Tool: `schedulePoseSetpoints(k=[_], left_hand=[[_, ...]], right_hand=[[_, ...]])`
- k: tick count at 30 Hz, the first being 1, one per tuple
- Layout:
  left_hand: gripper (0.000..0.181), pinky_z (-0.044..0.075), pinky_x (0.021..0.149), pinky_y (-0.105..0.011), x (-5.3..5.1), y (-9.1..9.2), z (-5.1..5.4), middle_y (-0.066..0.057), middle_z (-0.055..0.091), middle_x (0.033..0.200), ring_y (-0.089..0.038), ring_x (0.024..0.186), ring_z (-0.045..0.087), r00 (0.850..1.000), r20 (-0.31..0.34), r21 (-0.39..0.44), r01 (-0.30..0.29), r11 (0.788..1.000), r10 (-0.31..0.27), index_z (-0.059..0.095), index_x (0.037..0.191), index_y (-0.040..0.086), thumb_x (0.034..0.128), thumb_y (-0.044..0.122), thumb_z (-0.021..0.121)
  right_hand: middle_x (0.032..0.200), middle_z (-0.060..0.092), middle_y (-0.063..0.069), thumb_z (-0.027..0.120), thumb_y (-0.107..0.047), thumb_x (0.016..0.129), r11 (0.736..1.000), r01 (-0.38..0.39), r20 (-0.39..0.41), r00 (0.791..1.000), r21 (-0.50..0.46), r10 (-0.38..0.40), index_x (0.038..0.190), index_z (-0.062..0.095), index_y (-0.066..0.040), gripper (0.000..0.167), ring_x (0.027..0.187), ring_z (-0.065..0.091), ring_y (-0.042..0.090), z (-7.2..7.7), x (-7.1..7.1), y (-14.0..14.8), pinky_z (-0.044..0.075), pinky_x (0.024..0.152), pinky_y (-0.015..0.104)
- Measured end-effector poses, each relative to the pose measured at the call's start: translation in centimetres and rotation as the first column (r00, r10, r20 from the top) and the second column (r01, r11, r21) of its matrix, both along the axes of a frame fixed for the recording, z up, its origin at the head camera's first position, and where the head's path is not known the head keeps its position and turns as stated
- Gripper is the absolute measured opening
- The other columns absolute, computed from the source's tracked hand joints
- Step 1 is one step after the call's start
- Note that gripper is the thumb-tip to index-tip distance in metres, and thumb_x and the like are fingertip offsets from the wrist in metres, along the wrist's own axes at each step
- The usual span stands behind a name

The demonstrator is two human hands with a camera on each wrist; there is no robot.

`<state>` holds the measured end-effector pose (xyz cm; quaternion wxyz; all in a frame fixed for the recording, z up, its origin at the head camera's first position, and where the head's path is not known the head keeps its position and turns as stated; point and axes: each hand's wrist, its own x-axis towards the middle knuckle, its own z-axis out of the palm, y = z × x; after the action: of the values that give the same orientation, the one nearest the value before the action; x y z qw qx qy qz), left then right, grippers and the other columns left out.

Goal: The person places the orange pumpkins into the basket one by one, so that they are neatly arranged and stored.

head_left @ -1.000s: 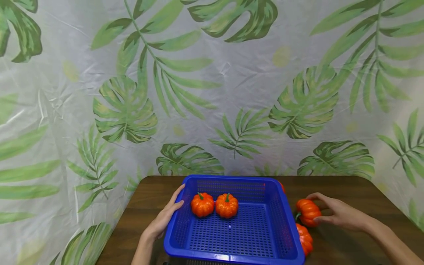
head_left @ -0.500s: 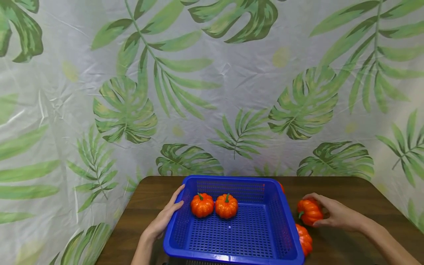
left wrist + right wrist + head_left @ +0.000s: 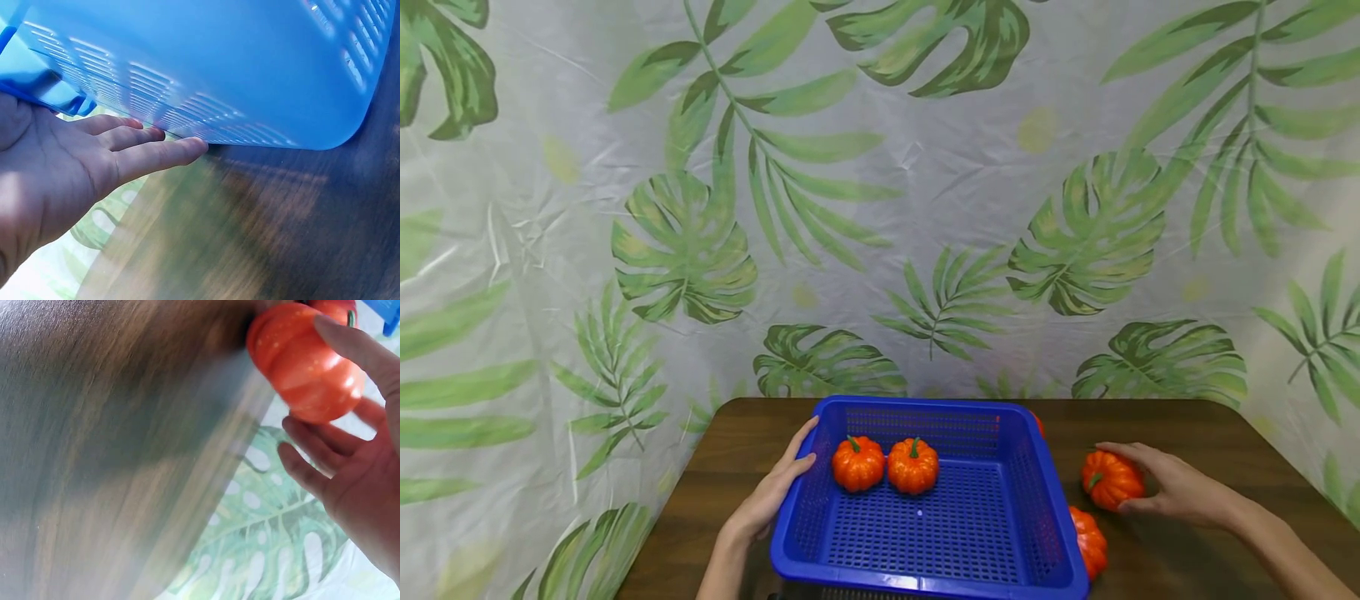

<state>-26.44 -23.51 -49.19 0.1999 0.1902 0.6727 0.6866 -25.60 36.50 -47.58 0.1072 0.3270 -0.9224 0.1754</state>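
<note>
A blue basket [image 3: 917,581] holds two orange pumpkins [image 3: 858,464] [image 3: 913,467] side by side toward its back left. My left hand [image 3: 769,492] lies along the basket's left side; in the left wrist view its extended fingers [image 3: 159,155] touch the outer wall of the basket [image 3: 250,69]. Right of the basket, my right hand [image 3: 1180,490] grips another orange pumpkin [image 3: 1112,481] between thumb and fingers. The right wrist view shows this pumpkin [image 3: 306,362] between the thumb and curved fingers of the right hand [image 3: 369,469].
An orange-red pumpkin [image 3: 1088,543] stands against the basket's right side, partly hidden by it. Something red [image 3: 1039,423] peeks out behind the back right corner. The brown wooden table [image 3: 1195,433] ends at a leaf-patterned curtain [image 3: 955,208].
My right hand and the pumpkin it grips have shifted slightly to the right, away from the basket, and the pumpkin has turned a little. The left hand and basket have not visibly moved.
</note>
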Motion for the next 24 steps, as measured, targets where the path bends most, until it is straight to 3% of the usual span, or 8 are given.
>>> schedulePoseSetpoints(k=[6,18,24], left_hand=[[0.061,0.054,0.101,-0.048,0.0,0.0,-0.1,-0.021,0.006,0.173,-0.043,0.134,0.052,1.0,0.0,0.002,0.0,1.0,0.0,-0.003,0.166,0.037,0.1147,0.033,0.031],[0.062,0.054,0.101,-0.05,-0.1,0.1,-0.1,-0.021,0.006,0.172,-0.044,0.134,0.052,1.0,-0.004,0.002,0.011,1.0,-0.011,-0.003,0.166,0.036,0.1148,0.033,0.03],[0.061,0.054,0.1,-0.05,0.0,0.0,0.0,-0.021,0.003,0.173,-0.045,0.133,0.053,1.0,0.001,0.002,0.018,1.0,-0.018,-0.004,0.166,0.037,0.1148,0.034,0.03]], right_hand=[[0.118,0.067,0.017,0.095,-0.021,0.068,0.998,0.056,-0.011,0.998,0.009,-0.056,0.131,0.057,0.005,0.078,0.102,0.059,-0.001,-0.4,-0.1,0.0,0.052,0.074,0.022],[0.115,0.071,0.014,0.098,-0.031,0.065,0.997,0.049,-0.088,0.995,-0.062,-0.055,0.137,0.062,-0.011,0.084,0.103,0.06,-0.003,-1.1,-0.1,0.1,0.052,0.074,0.021],[0.116,0.074,0.018,0.095,-0.029,0.071,0.989,0.055,0.01,0.998,-0.134,-0.055,0.141,0.062,-0.009,0.08,0.099,0.061,-0.008,0.1,0.0,-0.3,0.054,0.071,0.02]])
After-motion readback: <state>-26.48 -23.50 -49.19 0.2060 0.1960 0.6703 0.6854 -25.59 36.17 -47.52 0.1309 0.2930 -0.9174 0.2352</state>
